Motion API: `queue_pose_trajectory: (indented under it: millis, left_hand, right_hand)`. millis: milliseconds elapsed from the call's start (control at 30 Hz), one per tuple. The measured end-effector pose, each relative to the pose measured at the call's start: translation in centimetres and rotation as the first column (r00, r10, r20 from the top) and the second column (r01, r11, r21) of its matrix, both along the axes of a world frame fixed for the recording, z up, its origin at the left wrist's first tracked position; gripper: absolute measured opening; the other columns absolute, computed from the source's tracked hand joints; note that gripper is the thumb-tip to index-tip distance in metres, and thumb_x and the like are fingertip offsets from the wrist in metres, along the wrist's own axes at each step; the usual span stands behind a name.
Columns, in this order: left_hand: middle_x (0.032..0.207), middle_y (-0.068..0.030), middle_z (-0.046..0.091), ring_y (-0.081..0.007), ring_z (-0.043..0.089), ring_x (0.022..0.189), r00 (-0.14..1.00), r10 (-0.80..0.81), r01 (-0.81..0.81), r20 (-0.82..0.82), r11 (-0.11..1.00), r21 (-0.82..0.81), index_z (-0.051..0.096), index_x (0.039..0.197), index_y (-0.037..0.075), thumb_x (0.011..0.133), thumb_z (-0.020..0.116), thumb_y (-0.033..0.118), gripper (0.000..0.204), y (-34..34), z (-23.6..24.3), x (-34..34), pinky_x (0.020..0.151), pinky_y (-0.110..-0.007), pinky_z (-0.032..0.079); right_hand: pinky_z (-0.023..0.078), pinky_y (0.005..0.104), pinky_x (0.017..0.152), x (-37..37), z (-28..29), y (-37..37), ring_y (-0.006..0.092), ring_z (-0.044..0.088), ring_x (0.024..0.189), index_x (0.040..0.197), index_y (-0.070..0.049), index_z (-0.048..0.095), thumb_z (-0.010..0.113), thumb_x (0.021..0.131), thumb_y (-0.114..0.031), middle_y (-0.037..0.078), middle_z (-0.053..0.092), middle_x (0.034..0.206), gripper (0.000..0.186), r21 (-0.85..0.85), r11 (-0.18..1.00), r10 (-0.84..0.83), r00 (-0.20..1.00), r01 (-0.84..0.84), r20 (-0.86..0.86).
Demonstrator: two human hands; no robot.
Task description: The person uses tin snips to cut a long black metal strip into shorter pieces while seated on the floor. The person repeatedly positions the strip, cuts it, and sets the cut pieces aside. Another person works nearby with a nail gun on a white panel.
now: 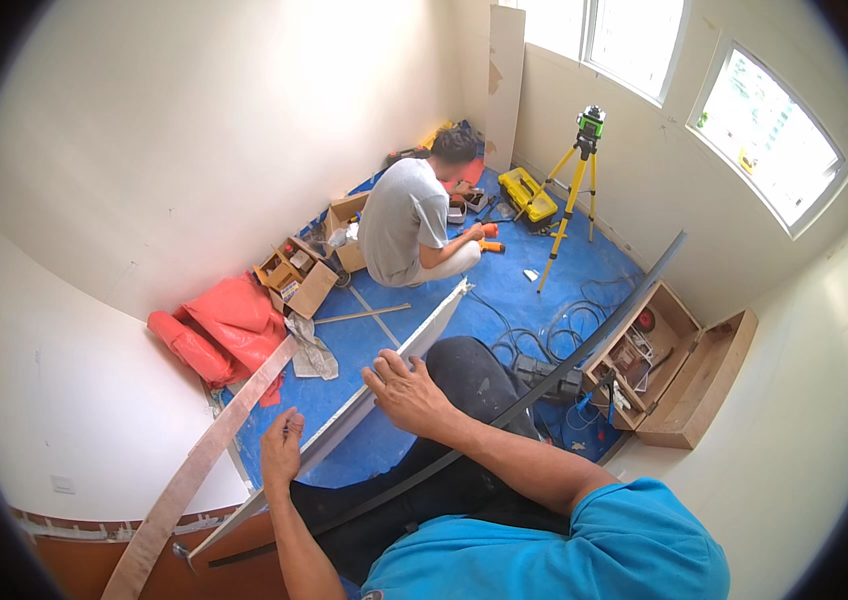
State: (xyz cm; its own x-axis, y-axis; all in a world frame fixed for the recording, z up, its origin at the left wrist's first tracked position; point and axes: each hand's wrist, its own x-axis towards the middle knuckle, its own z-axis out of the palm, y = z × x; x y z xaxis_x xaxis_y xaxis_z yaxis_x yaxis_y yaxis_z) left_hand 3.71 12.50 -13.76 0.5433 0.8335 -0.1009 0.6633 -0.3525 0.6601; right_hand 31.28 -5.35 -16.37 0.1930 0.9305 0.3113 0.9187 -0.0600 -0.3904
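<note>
A long, narrow white board (436, 322) runs slantwise in front of me, from the middle of the room down to the lower left. My right hand (407, 392) is at its upper edge, fingers bent over it. My left hand (281, 447) is lower along the board, just beyond its edge. Its fingers are curled together, and whatever may be in them is hidden. Under my right forearm a long dark strip (599, 345) crosses my legs. A metal tool head (184, 553) shows by the board's lower end.
A pinkish plank (199, 470) leans at left, near red sheeting (229, 325). Ahead, a person (409, 215) squats on blue floor covering, holding an orange tool (490, 238). A green laser level (590, 124) stands on a yellow tripod (568, 205). Cables and an open wooden toolbox (689, 412) lie at right.
</note>
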Motion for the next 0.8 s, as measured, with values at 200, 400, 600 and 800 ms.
queue_pose_trajectory:
  millis: [200,400,600,800]
  left_hand:
    - [0.106,-0.0244,0.082,-0.0328,0.081,0.099,1.000,0.006,-0.006,-0.009,1.000,0.022,0.076,0.141,-0.003,0.114,0.067,0.059,0.068,-0.02,-0.11,-0.07,0.092,-0.044,0.060]
    - [0.108,-0.0254,0.083,-0.0350,0.081,0.102,1.000,0.026,-0.025,-0.005,1.000,0.014,0.077,0.141,-0.002,0.113,0.070,0.056,0.064,-0.04,-0.27,-0.10,0.094,-0.044,0.060]
    - [0.109,-0.0256,0.083,-0.0356,0.081,0.103,1.000,0.025,-0.024,-0.012,1.000,0.017,0.076,0.142,-0.002,0.113,0.070,0.054,0.063,0.09,-0.58,-0.36,0.094,-0.044,0.060]
    - [0.109,-0.0250,0.083,-0.0347,0.081,0.101,1.000,0.018,-0.018,-0.018,0.999,0.034,0.076,0.141,-0.003,0.114,0.068,0.054,0.064,0.14,-0.69,-0.28,0.094,-0.044,0.060]
  right_hand:
    - [0.053,0.0670,0.110,0.06,-0.06,0.06,0.0345,0.046,0.154,0.155,-0.002,0.056,0.068,0.102,-0.014,0.016,0.057,0.148,0.056,-0.005,1.000,-0.002,1.000,0.002,-0.006]
    - [0.051,0.0656,0.114,0.01,-0.14,0.10,0.0342,0.046,0.153,0.153,-0.006,0.058,0.072,0.106,-0.021,0.015,0.057,0.144,0.050,-0.028,1.000,-0.012,1.000,0.013,0.022]
    - [0.051,0.0646,0.114,0.01,-0.12,0.04,0.0330,0.047,0.151,0.153,-0.007,0.057,0.073,0.105,-0.021,0.014,0.057,0.142,0.052,-0.012,1.000,-0.017,0.999,0.018,0.027]
    - [0.052,0.0661,0.110,0.03,-0.48,0.01,0.0323,0.046,0.153,0.153,-0.004,0.058,0.070,0.098,-0.012,0.013,0.058,0.145,0.057,0.051,0.999,-0.005,1.000,0.006,-0.016]
